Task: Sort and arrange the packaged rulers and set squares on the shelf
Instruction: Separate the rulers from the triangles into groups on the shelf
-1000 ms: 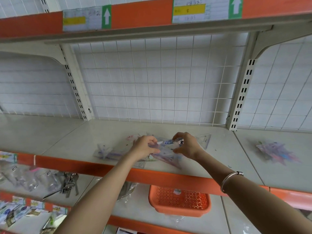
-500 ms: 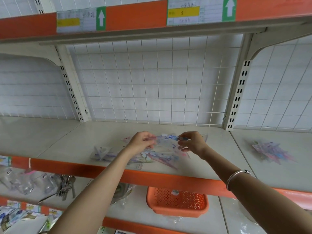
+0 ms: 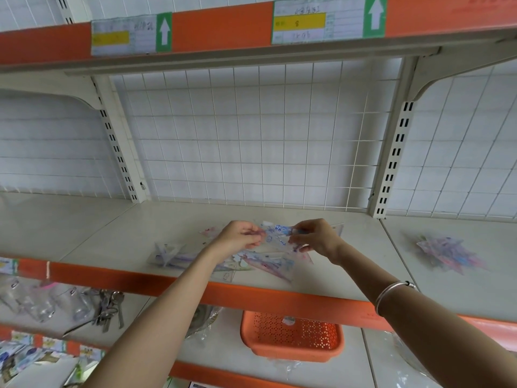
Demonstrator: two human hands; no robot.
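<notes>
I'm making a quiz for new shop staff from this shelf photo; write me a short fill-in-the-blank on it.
1. The left hand and the right hand pinch one clear packet; the silver bracelet is on the ____ wrist.
2. The perforated basket on the shelf below is ____.
3. The white arrows on the green labels point ____.
Missing words: right; orange; up.

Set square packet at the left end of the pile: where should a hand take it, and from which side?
Its near edge, coming from the front with the left hand, which is closer. The set square packet lies flat and thin on the shelf, so pinching the loose wrapper at that edge likely beats a top grasp.
</notes>
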